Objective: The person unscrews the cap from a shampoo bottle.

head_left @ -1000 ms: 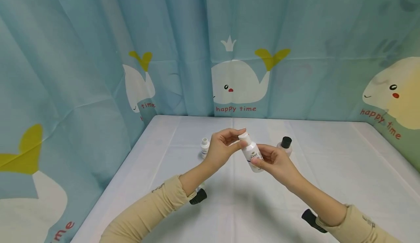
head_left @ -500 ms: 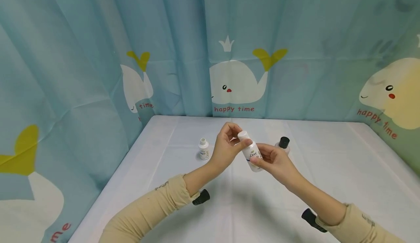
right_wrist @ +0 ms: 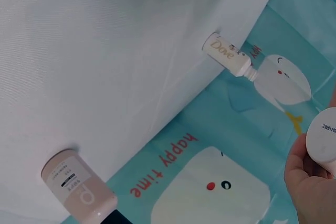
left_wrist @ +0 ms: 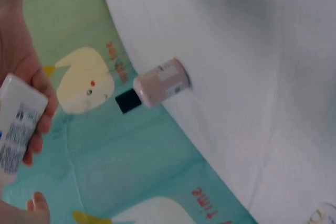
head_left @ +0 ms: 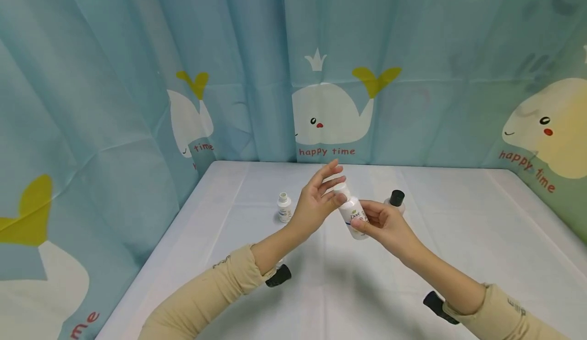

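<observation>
In the head view, my right hand grips a white Dove bottle, tilted above the table. Its white cap is on top. My left hand is at the cap, thumb against its side and the other fingers spread upward off it. The left wrist view shows the right hand around the white bottle, with part of the left hand below. In the right wrist view, the bottle's round base faces the camera above the right hand.
An uncapped white Dove bottle stands at the back left of the white table. A pinkish bottle with a black cap stands back right. Black-ended objects lie by the left sleeve and right sleeve. A whale-print curtain surrounds the table.
My left fingers have lifted and spread away from the cap, where earlier they curled around it. The right hand and its bottle have stayed nearly in place.
</observation>
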The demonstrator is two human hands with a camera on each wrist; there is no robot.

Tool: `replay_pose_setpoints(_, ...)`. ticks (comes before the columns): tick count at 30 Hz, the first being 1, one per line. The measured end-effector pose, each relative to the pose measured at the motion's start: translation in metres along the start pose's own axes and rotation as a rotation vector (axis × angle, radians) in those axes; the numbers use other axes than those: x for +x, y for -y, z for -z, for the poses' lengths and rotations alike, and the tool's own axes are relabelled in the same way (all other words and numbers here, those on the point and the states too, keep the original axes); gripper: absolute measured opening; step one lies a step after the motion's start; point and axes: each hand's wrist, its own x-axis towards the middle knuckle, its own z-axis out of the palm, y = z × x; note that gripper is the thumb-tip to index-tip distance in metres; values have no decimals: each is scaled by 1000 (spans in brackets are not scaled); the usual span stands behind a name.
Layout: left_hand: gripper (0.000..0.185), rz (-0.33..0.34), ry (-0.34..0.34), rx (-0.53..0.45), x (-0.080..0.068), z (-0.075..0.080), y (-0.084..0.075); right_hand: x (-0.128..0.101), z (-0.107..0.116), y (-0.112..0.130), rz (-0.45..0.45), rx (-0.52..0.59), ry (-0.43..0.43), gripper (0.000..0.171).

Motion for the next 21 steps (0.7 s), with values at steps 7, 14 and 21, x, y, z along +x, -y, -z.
replay_pose_setpoints(7, 77, 7, 232, 28, -4, 19, -7, -1, 0, -1, -3, -11, 8, 49)
replay_pose_setpoints(14, 44, -32, 311, 65, -6, 20, -9, -3, -2, -1, 18, 9, 26, 47)
replay_pose_setpoints(21, 40, -13, 271, 74, -6, 19, -9, -4, -2, -1, 26, 11, 26, 46)
